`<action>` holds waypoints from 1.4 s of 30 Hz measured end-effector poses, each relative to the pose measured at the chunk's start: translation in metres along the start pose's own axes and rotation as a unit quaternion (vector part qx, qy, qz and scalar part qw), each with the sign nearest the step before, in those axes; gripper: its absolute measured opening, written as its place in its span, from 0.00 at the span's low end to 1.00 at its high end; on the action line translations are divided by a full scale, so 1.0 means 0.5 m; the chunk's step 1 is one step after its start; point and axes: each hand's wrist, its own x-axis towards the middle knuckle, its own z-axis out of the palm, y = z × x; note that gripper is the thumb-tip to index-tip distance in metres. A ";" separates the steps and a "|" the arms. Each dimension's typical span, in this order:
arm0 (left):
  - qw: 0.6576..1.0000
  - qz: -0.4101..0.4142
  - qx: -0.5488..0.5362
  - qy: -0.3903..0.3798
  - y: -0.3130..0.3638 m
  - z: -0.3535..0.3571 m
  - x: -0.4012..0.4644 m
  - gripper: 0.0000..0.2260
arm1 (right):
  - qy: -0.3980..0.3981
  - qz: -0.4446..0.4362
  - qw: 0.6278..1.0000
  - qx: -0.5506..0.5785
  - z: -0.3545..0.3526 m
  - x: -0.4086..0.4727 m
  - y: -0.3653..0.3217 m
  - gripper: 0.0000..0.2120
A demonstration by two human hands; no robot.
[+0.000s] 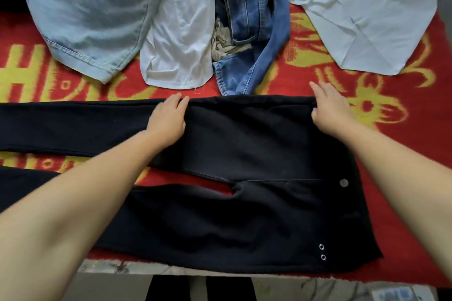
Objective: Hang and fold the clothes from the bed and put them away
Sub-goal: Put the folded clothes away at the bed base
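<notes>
Nearest the camera, along the bottom of the frame, lies the lower edge of the black trousers [244, 215], spread flat across the red and yellow bedcover [403, 110]. The waistband is at the right, with a metal button [344, 182] and two small eyelets [322, 252] below it. The legs run off to the left, parted by a strip of bedcover showing between them.

Both bare forearms reach in from the lower corners to the far edge of the trousers, at mid-frame. The left hand [168, 117] rests on the upper leg near the crotch, fingers curled over the far hem, apparently taking hold of it. The right hand [330, 107] is at the far corner of the waistband; its thumb tucks against the cloth while the fingers stretch forward, nearly straight, so whether it actually pinches the fabric I cannot tell.

Across the top of the frame more clothes wait: a pale denim garment [85, 12] upper left, a white top [181, 32] beside it, crumpled blue jeans [254, 22] at centre, and a white shirt [362, 7] upper right.

The task looks to be at an early stage. The trousers are laid out but not yet folded; the likely next move is bringing the far leg over the near one. The four other garments appear unfolded, and nothing shows as hung or put away.
</notes>
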 end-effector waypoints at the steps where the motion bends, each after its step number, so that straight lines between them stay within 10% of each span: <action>1: 1.000 -0.014 0.013 -0.023 -0.005 0.001 0.025 0.28 | -0.024 0.013 0.999 -0.022 0.001 0.024 -0.004 0.32; 7: 0.995 -0.019 0.059 0.084 0.008 0.005 0.070 0.10 | 0.039 0.053 0.990 -0.123 -0.009 0.056 0.031 0.12; 13: 0.995 -0.056 0.027 0.075 -0.002 0.011 0.014 0.27 | 0.010 0.118 0.989 -0.084 -0.002 0.009 0.047 0.28; 19: 0.990 0.070 -0.010 0.124 -0.138 0.039 -0.175 0.20 | 0.105 -0.213 0.969 -0.066 0.049 -0.112 -0.147 0.24; 23: 0.996 0.078 0.008 0.035 -0.309 0.066 -0.297 0.18 | -0.052 -0.345 0.937 -0.017 0.139 -0.213 -0.334 0.10; 33: 0.973 -0.063 0.144 -0.169 -0.764 0.083 -0.376 0.12 | -0.215 -0.213 0.942 -0.142 0.272 -0.265 -0.596 0.14; 42: 0.984 -0.086 0.087 -0.131 -0.931 0.049 -0.377 0.11 | -0.114 -0.070 0.957 -0.257 0.264 -0.294 -0.696 0.11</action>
